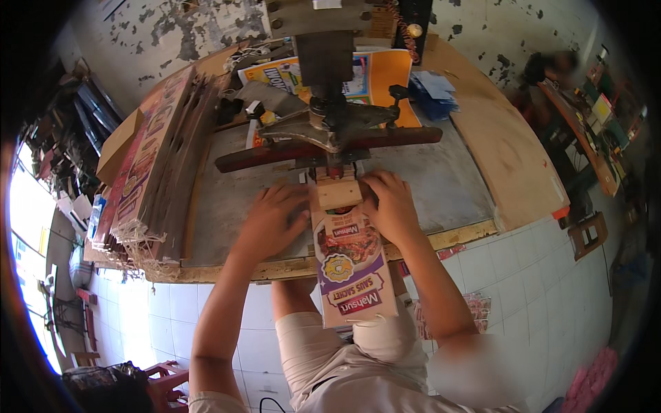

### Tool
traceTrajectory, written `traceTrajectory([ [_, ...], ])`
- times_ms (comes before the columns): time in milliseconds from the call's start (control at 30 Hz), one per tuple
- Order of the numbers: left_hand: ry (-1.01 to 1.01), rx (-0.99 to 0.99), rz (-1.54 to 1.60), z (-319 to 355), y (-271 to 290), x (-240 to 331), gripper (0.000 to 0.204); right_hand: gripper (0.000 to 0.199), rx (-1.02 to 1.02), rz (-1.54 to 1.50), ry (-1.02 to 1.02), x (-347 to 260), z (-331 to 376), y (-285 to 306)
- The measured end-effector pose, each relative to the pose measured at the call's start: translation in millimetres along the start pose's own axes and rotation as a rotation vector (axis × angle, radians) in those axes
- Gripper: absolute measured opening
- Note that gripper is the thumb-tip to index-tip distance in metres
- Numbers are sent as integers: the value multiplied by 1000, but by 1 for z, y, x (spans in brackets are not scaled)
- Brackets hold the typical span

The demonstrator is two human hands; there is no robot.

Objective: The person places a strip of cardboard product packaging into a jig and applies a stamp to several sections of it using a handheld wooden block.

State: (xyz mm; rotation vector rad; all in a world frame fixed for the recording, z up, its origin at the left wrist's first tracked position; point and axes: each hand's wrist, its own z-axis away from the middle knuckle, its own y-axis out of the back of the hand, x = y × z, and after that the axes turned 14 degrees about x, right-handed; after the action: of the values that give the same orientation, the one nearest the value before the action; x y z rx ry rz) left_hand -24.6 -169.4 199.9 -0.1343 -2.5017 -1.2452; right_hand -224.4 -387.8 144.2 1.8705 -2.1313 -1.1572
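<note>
A long printed cardboard panel (352, 265), with a food picture and purple bands, lies under the press head (335, 165), its near end reaching past the table edge over my lap. Across its far part sits a small wooden block (338, 194), directly below the press head. My left hand (277, 217) rests at the panel's left side, fingers stretched over the grey tabletop and thumb pointing toward the panel. At the right edge my right hand (392, 203) holds the panel beside the block, fingers bent and thumb against it. Its fingertips are partly hidden.
Several similar printed panels (148, 158) with strings stand stacked on the table's left. The press's wide crossbar (392, 141) spans the table beyond my hands. Behind it lie colourful printed sheets (392, 76) and a blue stack (434, 93). More printed pieces (475, 310) lie on the tiled floor.
</note>
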Motion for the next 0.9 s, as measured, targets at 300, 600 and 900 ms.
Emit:
traceTrajectory([
  [300,-83,47,26,3,-28,-20,43,40,-48,47,31,2,1,1],
  [600,-114,77,-6,6,-32,-22,46,41,-51,76,41,6,2,0],
  [900,-99,77,-1,5,-31,-20,44,42,-53,72,40,-2,-2,5],
])
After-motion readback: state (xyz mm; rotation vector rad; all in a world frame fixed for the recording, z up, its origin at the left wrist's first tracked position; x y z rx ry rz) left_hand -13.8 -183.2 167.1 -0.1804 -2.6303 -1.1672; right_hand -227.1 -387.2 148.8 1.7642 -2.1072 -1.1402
